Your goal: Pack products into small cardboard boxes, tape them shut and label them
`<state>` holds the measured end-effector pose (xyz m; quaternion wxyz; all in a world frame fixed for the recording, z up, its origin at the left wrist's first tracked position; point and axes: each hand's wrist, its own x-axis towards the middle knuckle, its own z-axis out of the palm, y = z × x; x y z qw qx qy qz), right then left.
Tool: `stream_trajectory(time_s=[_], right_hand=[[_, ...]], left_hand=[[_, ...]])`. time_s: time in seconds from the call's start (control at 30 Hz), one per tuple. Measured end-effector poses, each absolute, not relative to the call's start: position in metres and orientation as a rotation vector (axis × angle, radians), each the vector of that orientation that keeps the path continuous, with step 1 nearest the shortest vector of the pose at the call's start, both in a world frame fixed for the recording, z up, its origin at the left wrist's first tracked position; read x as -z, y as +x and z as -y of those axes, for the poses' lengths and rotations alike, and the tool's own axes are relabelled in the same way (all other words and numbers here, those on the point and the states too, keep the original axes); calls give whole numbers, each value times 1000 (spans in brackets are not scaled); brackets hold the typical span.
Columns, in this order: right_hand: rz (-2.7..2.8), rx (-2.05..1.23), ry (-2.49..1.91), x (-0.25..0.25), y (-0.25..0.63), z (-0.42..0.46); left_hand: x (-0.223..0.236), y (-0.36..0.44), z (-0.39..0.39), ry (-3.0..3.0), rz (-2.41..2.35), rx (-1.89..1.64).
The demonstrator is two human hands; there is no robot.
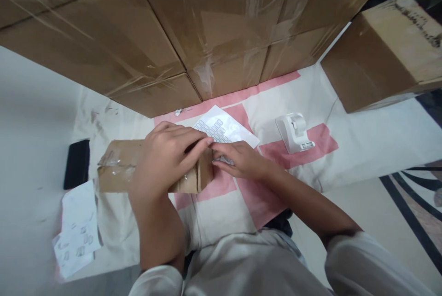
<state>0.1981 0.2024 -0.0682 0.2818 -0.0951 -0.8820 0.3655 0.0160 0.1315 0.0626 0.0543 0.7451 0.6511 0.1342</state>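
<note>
My left hand [169, 155] lies across the right end of a small taped cardboard box [117, 167], fingers curved over its top and pressing at the end edge. My right hand [238, 158] meets it at that same end, fingertips pinched together on something small I cannot make out. Just behind the fingers lies a white sticker sheet [224, 128] with rows of small labels, partly covered by both hands. The box rests on a white and pink cloth [276, 194].
A wall of large taped cartons [193, 33] stands right behind the work spot. Another carton [383, 52] sits at the right. A white tape dispenser [295, 132] is on the cloth. A black phone [76, 163] and used backing sheets [78, 231] lie at the left.
</note>
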Motion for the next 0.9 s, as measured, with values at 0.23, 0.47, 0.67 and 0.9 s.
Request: stream_trajectory(time_s=[0.23, 0.47, 0.67, 0.9], right_hand=[[2398, -979, -199, 71, 194, -206], [2362, -831, -189, 78, 188, -203], [2398, -784, -224, 81, 186, -204], [2385, -983, -194, 74, 191, -203]], left_hand=[[-61, 18, -131, 2308, -1990, -381], [-61, 21, -131, 2354, -1982, -360], [-61, 21, -130, 2351, -1945, -377], [-59, 18, -131, 2364, -1919, -419]])
